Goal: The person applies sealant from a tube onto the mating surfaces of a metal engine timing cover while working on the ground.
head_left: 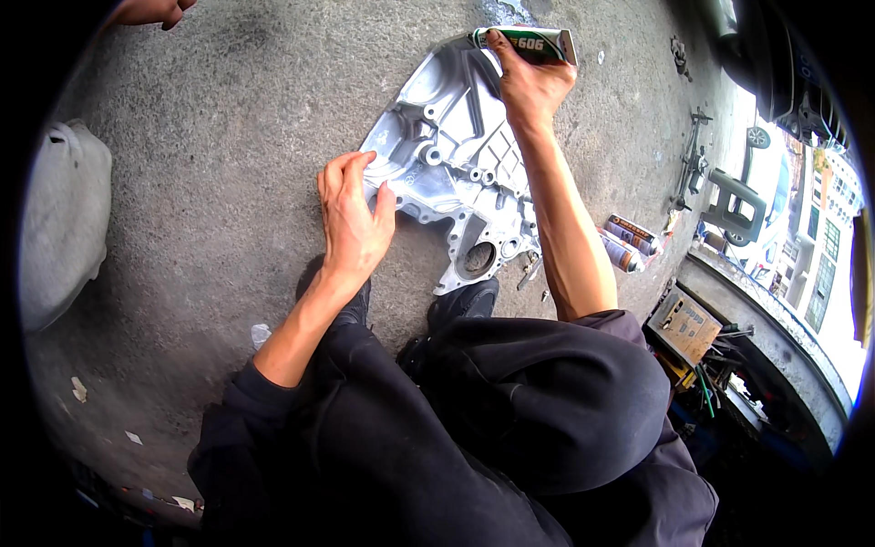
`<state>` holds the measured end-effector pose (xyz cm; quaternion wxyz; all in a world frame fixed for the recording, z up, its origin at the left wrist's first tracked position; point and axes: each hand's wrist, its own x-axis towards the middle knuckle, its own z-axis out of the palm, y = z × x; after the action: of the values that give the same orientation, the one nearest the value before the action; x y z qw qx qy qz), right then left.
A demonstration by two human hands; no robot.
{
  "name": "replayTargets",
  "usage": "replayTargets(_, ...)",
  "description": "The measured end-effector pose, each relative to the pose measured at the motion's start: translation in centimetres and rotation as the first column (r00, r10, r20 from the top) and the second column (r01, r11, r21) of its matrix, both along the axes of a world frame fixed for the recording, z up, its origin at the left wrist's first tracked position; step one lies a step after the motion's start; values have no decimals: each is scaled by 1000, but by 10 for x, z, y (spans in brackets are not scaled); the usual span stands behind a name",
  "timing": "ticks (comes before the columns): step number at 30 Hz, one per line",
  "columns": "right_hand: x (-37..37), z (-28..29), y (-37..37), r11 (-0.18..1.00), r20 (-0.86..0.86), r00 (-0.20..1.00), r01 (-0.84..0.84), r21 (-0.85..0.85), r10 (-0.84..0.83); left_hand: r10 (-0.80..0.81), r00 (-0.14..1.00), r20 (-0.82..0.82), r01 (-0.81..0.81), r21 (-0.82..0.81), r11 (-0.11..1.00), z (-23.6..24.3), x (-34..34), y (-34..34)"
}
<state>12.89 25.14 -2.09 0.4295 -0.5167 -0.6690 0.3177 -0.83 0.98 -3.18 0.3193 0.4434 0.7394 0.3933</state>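
A silver cast-metal engine cover with ribs, bolt holes and one large round opening lies on the concrete ahead of my shoes. My right hand is closed around a green, black and white sealant tube, held sideways over the cover's far end with its nozzle end to the left. My left hand is at the cover's left edge, thumb and fingers apart. Its fingertips overlap the rim; whether they press on it I cannot tell.
Two spray cans lie to the right, beyond my right forearm. A cardboard box sits among tools at the lower right. A pale cloth-like bundle is at far left. Another person's hand shows at the upper left.
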Motion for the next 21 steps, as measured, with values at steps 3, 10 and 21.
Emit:
replayTargets(3, -2, 4, -3, 1000, 2, 1000, 1, -6, -1, 3, 1000, -2, -3, 1, 1000, 0, 0, 0)
replayTargets(10, -5, 11, -9, 999, -21, 999, 27, -25, -28, -7, 1000, 20, 6, 30, 1000, 0, 0, 0)
replayTargets(21, 2, 10, -12, 999, 8, 999, 32, -11, -32, 3, 1000, 11, -4, 11, 1000, 1, 0, 0)
